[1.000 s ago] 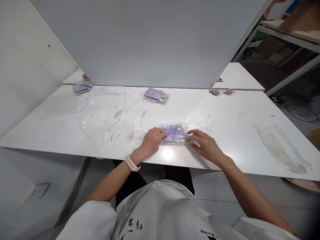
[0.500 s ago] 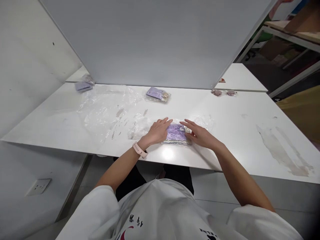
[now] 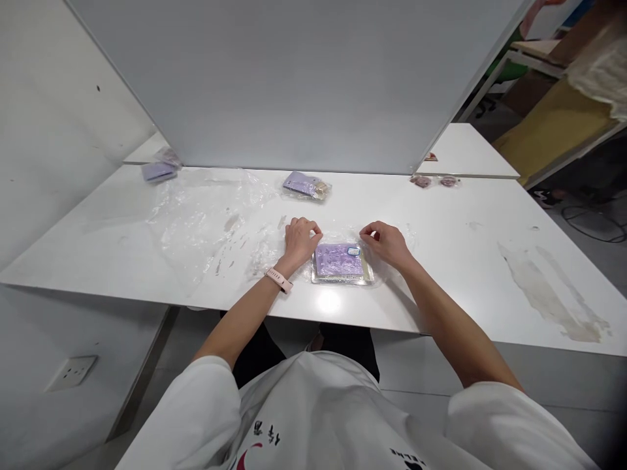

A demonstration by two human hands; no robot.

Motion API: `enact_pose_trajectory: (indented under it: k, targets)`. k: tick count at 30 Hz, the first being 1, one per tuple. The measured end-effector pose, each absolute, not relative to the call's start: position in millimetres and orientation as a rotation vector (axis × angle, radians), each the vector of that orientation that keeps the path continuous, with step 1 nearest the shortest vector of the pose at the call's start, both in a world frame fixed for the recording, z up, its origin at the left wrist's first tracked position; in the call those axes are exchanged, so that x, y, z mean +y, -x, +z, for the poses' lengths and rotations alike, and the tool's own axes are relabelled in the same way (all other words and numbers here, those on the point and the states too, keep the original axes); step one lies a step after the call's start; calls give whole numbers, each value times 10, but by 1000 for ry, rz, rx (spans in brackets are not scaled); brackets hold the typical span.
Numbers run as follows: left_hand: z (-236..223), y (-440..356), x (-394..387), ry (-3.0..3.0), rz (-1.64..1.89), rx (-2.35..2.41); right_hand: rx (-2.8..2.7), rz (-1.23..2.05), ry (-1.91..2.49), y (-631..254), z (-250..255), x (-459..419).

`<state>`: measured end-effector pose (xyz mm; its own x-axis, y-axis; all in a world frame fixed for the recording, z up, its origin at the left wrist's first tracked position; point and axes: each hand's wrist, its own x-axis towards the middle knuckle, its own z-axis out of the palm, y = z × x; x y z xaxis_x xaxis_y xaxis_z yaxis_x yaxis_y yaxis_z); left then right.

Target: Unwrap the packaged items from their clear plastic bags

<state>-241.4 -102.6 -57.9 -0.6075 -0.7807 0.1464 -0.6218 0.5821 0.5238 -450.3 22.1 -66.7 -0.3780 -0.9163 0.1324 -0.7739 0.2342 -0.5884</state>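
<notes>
In front of me lies a flat purple packet (image 3: 339, 261) with a small label, on a sheet of clear plastic film (image 3: 340, 235). At its upper left, my left hand (image 3: 300, 241) is closed, thumb and index finger pinching the film. My right hand (image 3: 388, 244) makes a similar pinch on the film at the upper right corner. The packet's face shows between the two hands, and neither covers it. Crumpled film also spreads out under and beside both hands.
A purple packet with a gold-coloured part (image 3: 307, 186) lies farther back on the white table (image 3: 455, 274). Another purple packet (image 3: 159, 172) sits at the back left, near a wide loose plastic sheet (image 3: 196, 215). Small wrapped reddish items (image 3: 435, 181) lie by the grey partition (image 3: 304, 85).
Both hands have drawn away from the packet's face toward its upper corners. Their spread fingers have closed into pinches on the film, and more of the packet now shows.
</notes>
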Motion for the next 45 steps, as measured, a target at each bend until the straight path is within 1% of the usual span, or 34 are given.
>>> enact_pose_trajectory:
  k: [3,5,7,10,12,14,16,18,20,22,24,27,30,34,36,38,41,45]
  targets:
    - [-320,2326,-849,-946,-592,-2373,2273,-996,1775,4430,-448,424]
    - [-81,2185,-677,-775,-651,-2408,2175,-1016,1936,4358,-232,676]
    - [145,1989,-495,-572,-793,-2529,2007,-916,2032,4280,-17,992]
    - [345,1693,-273,-250,-1109,-2761,1670,-579,1971,4189,200,1449]
    - [359,1571,-186,-63,-1366,-2881,1513,-377,1832,4157,248,1636]
    - [291,1546,-155,-2,-1535,-2920,1550,-354,1729,4144,227,1673]
    - [159,1612,-175,-137,-1459,-2878,1738,-487,1714,4135,149,1556]
    - [-21,1731,-242,-316,-1192,-2823,1861,-577,1819,4122,21,1328]
    - [-218,1851,-342,-446,-936,-2839,1865,-488,1998,4103,-144,1057]
    - [-388,1938,-452,-528,-830,-2933,1836,-294,2124,4080,-315,811]
    - [-493,1978,-545,-576,-848,-3005,1816,-153,2181,4052,-452,633]
    - [-539,1974,-623,-590,-917,-2974,1793,-82,2257,3974,-548,506]
    - [-559,1934,-652,-608,-988,-2893,1874,-9,2314,3854,-543,473]
    - [-656,1842,-669,-567,-1035,-2846,1991,61,2256,3790,-500,438]
    - [-709,1788,-666,-546,-1032,-2849,1985,-24,2196,3859,-473,424]
    - [-753,1740,-651,-549,-1028,-2854,1949,-213,2107,3992,-434,433]
    - [-803,1706,-607,-638,-995,-2811,1847,-623,1875,4247,-354,509]
    - [-826,1769,-526,-749,-786,-2740,1737,-1178,1410,4517,-278,687]
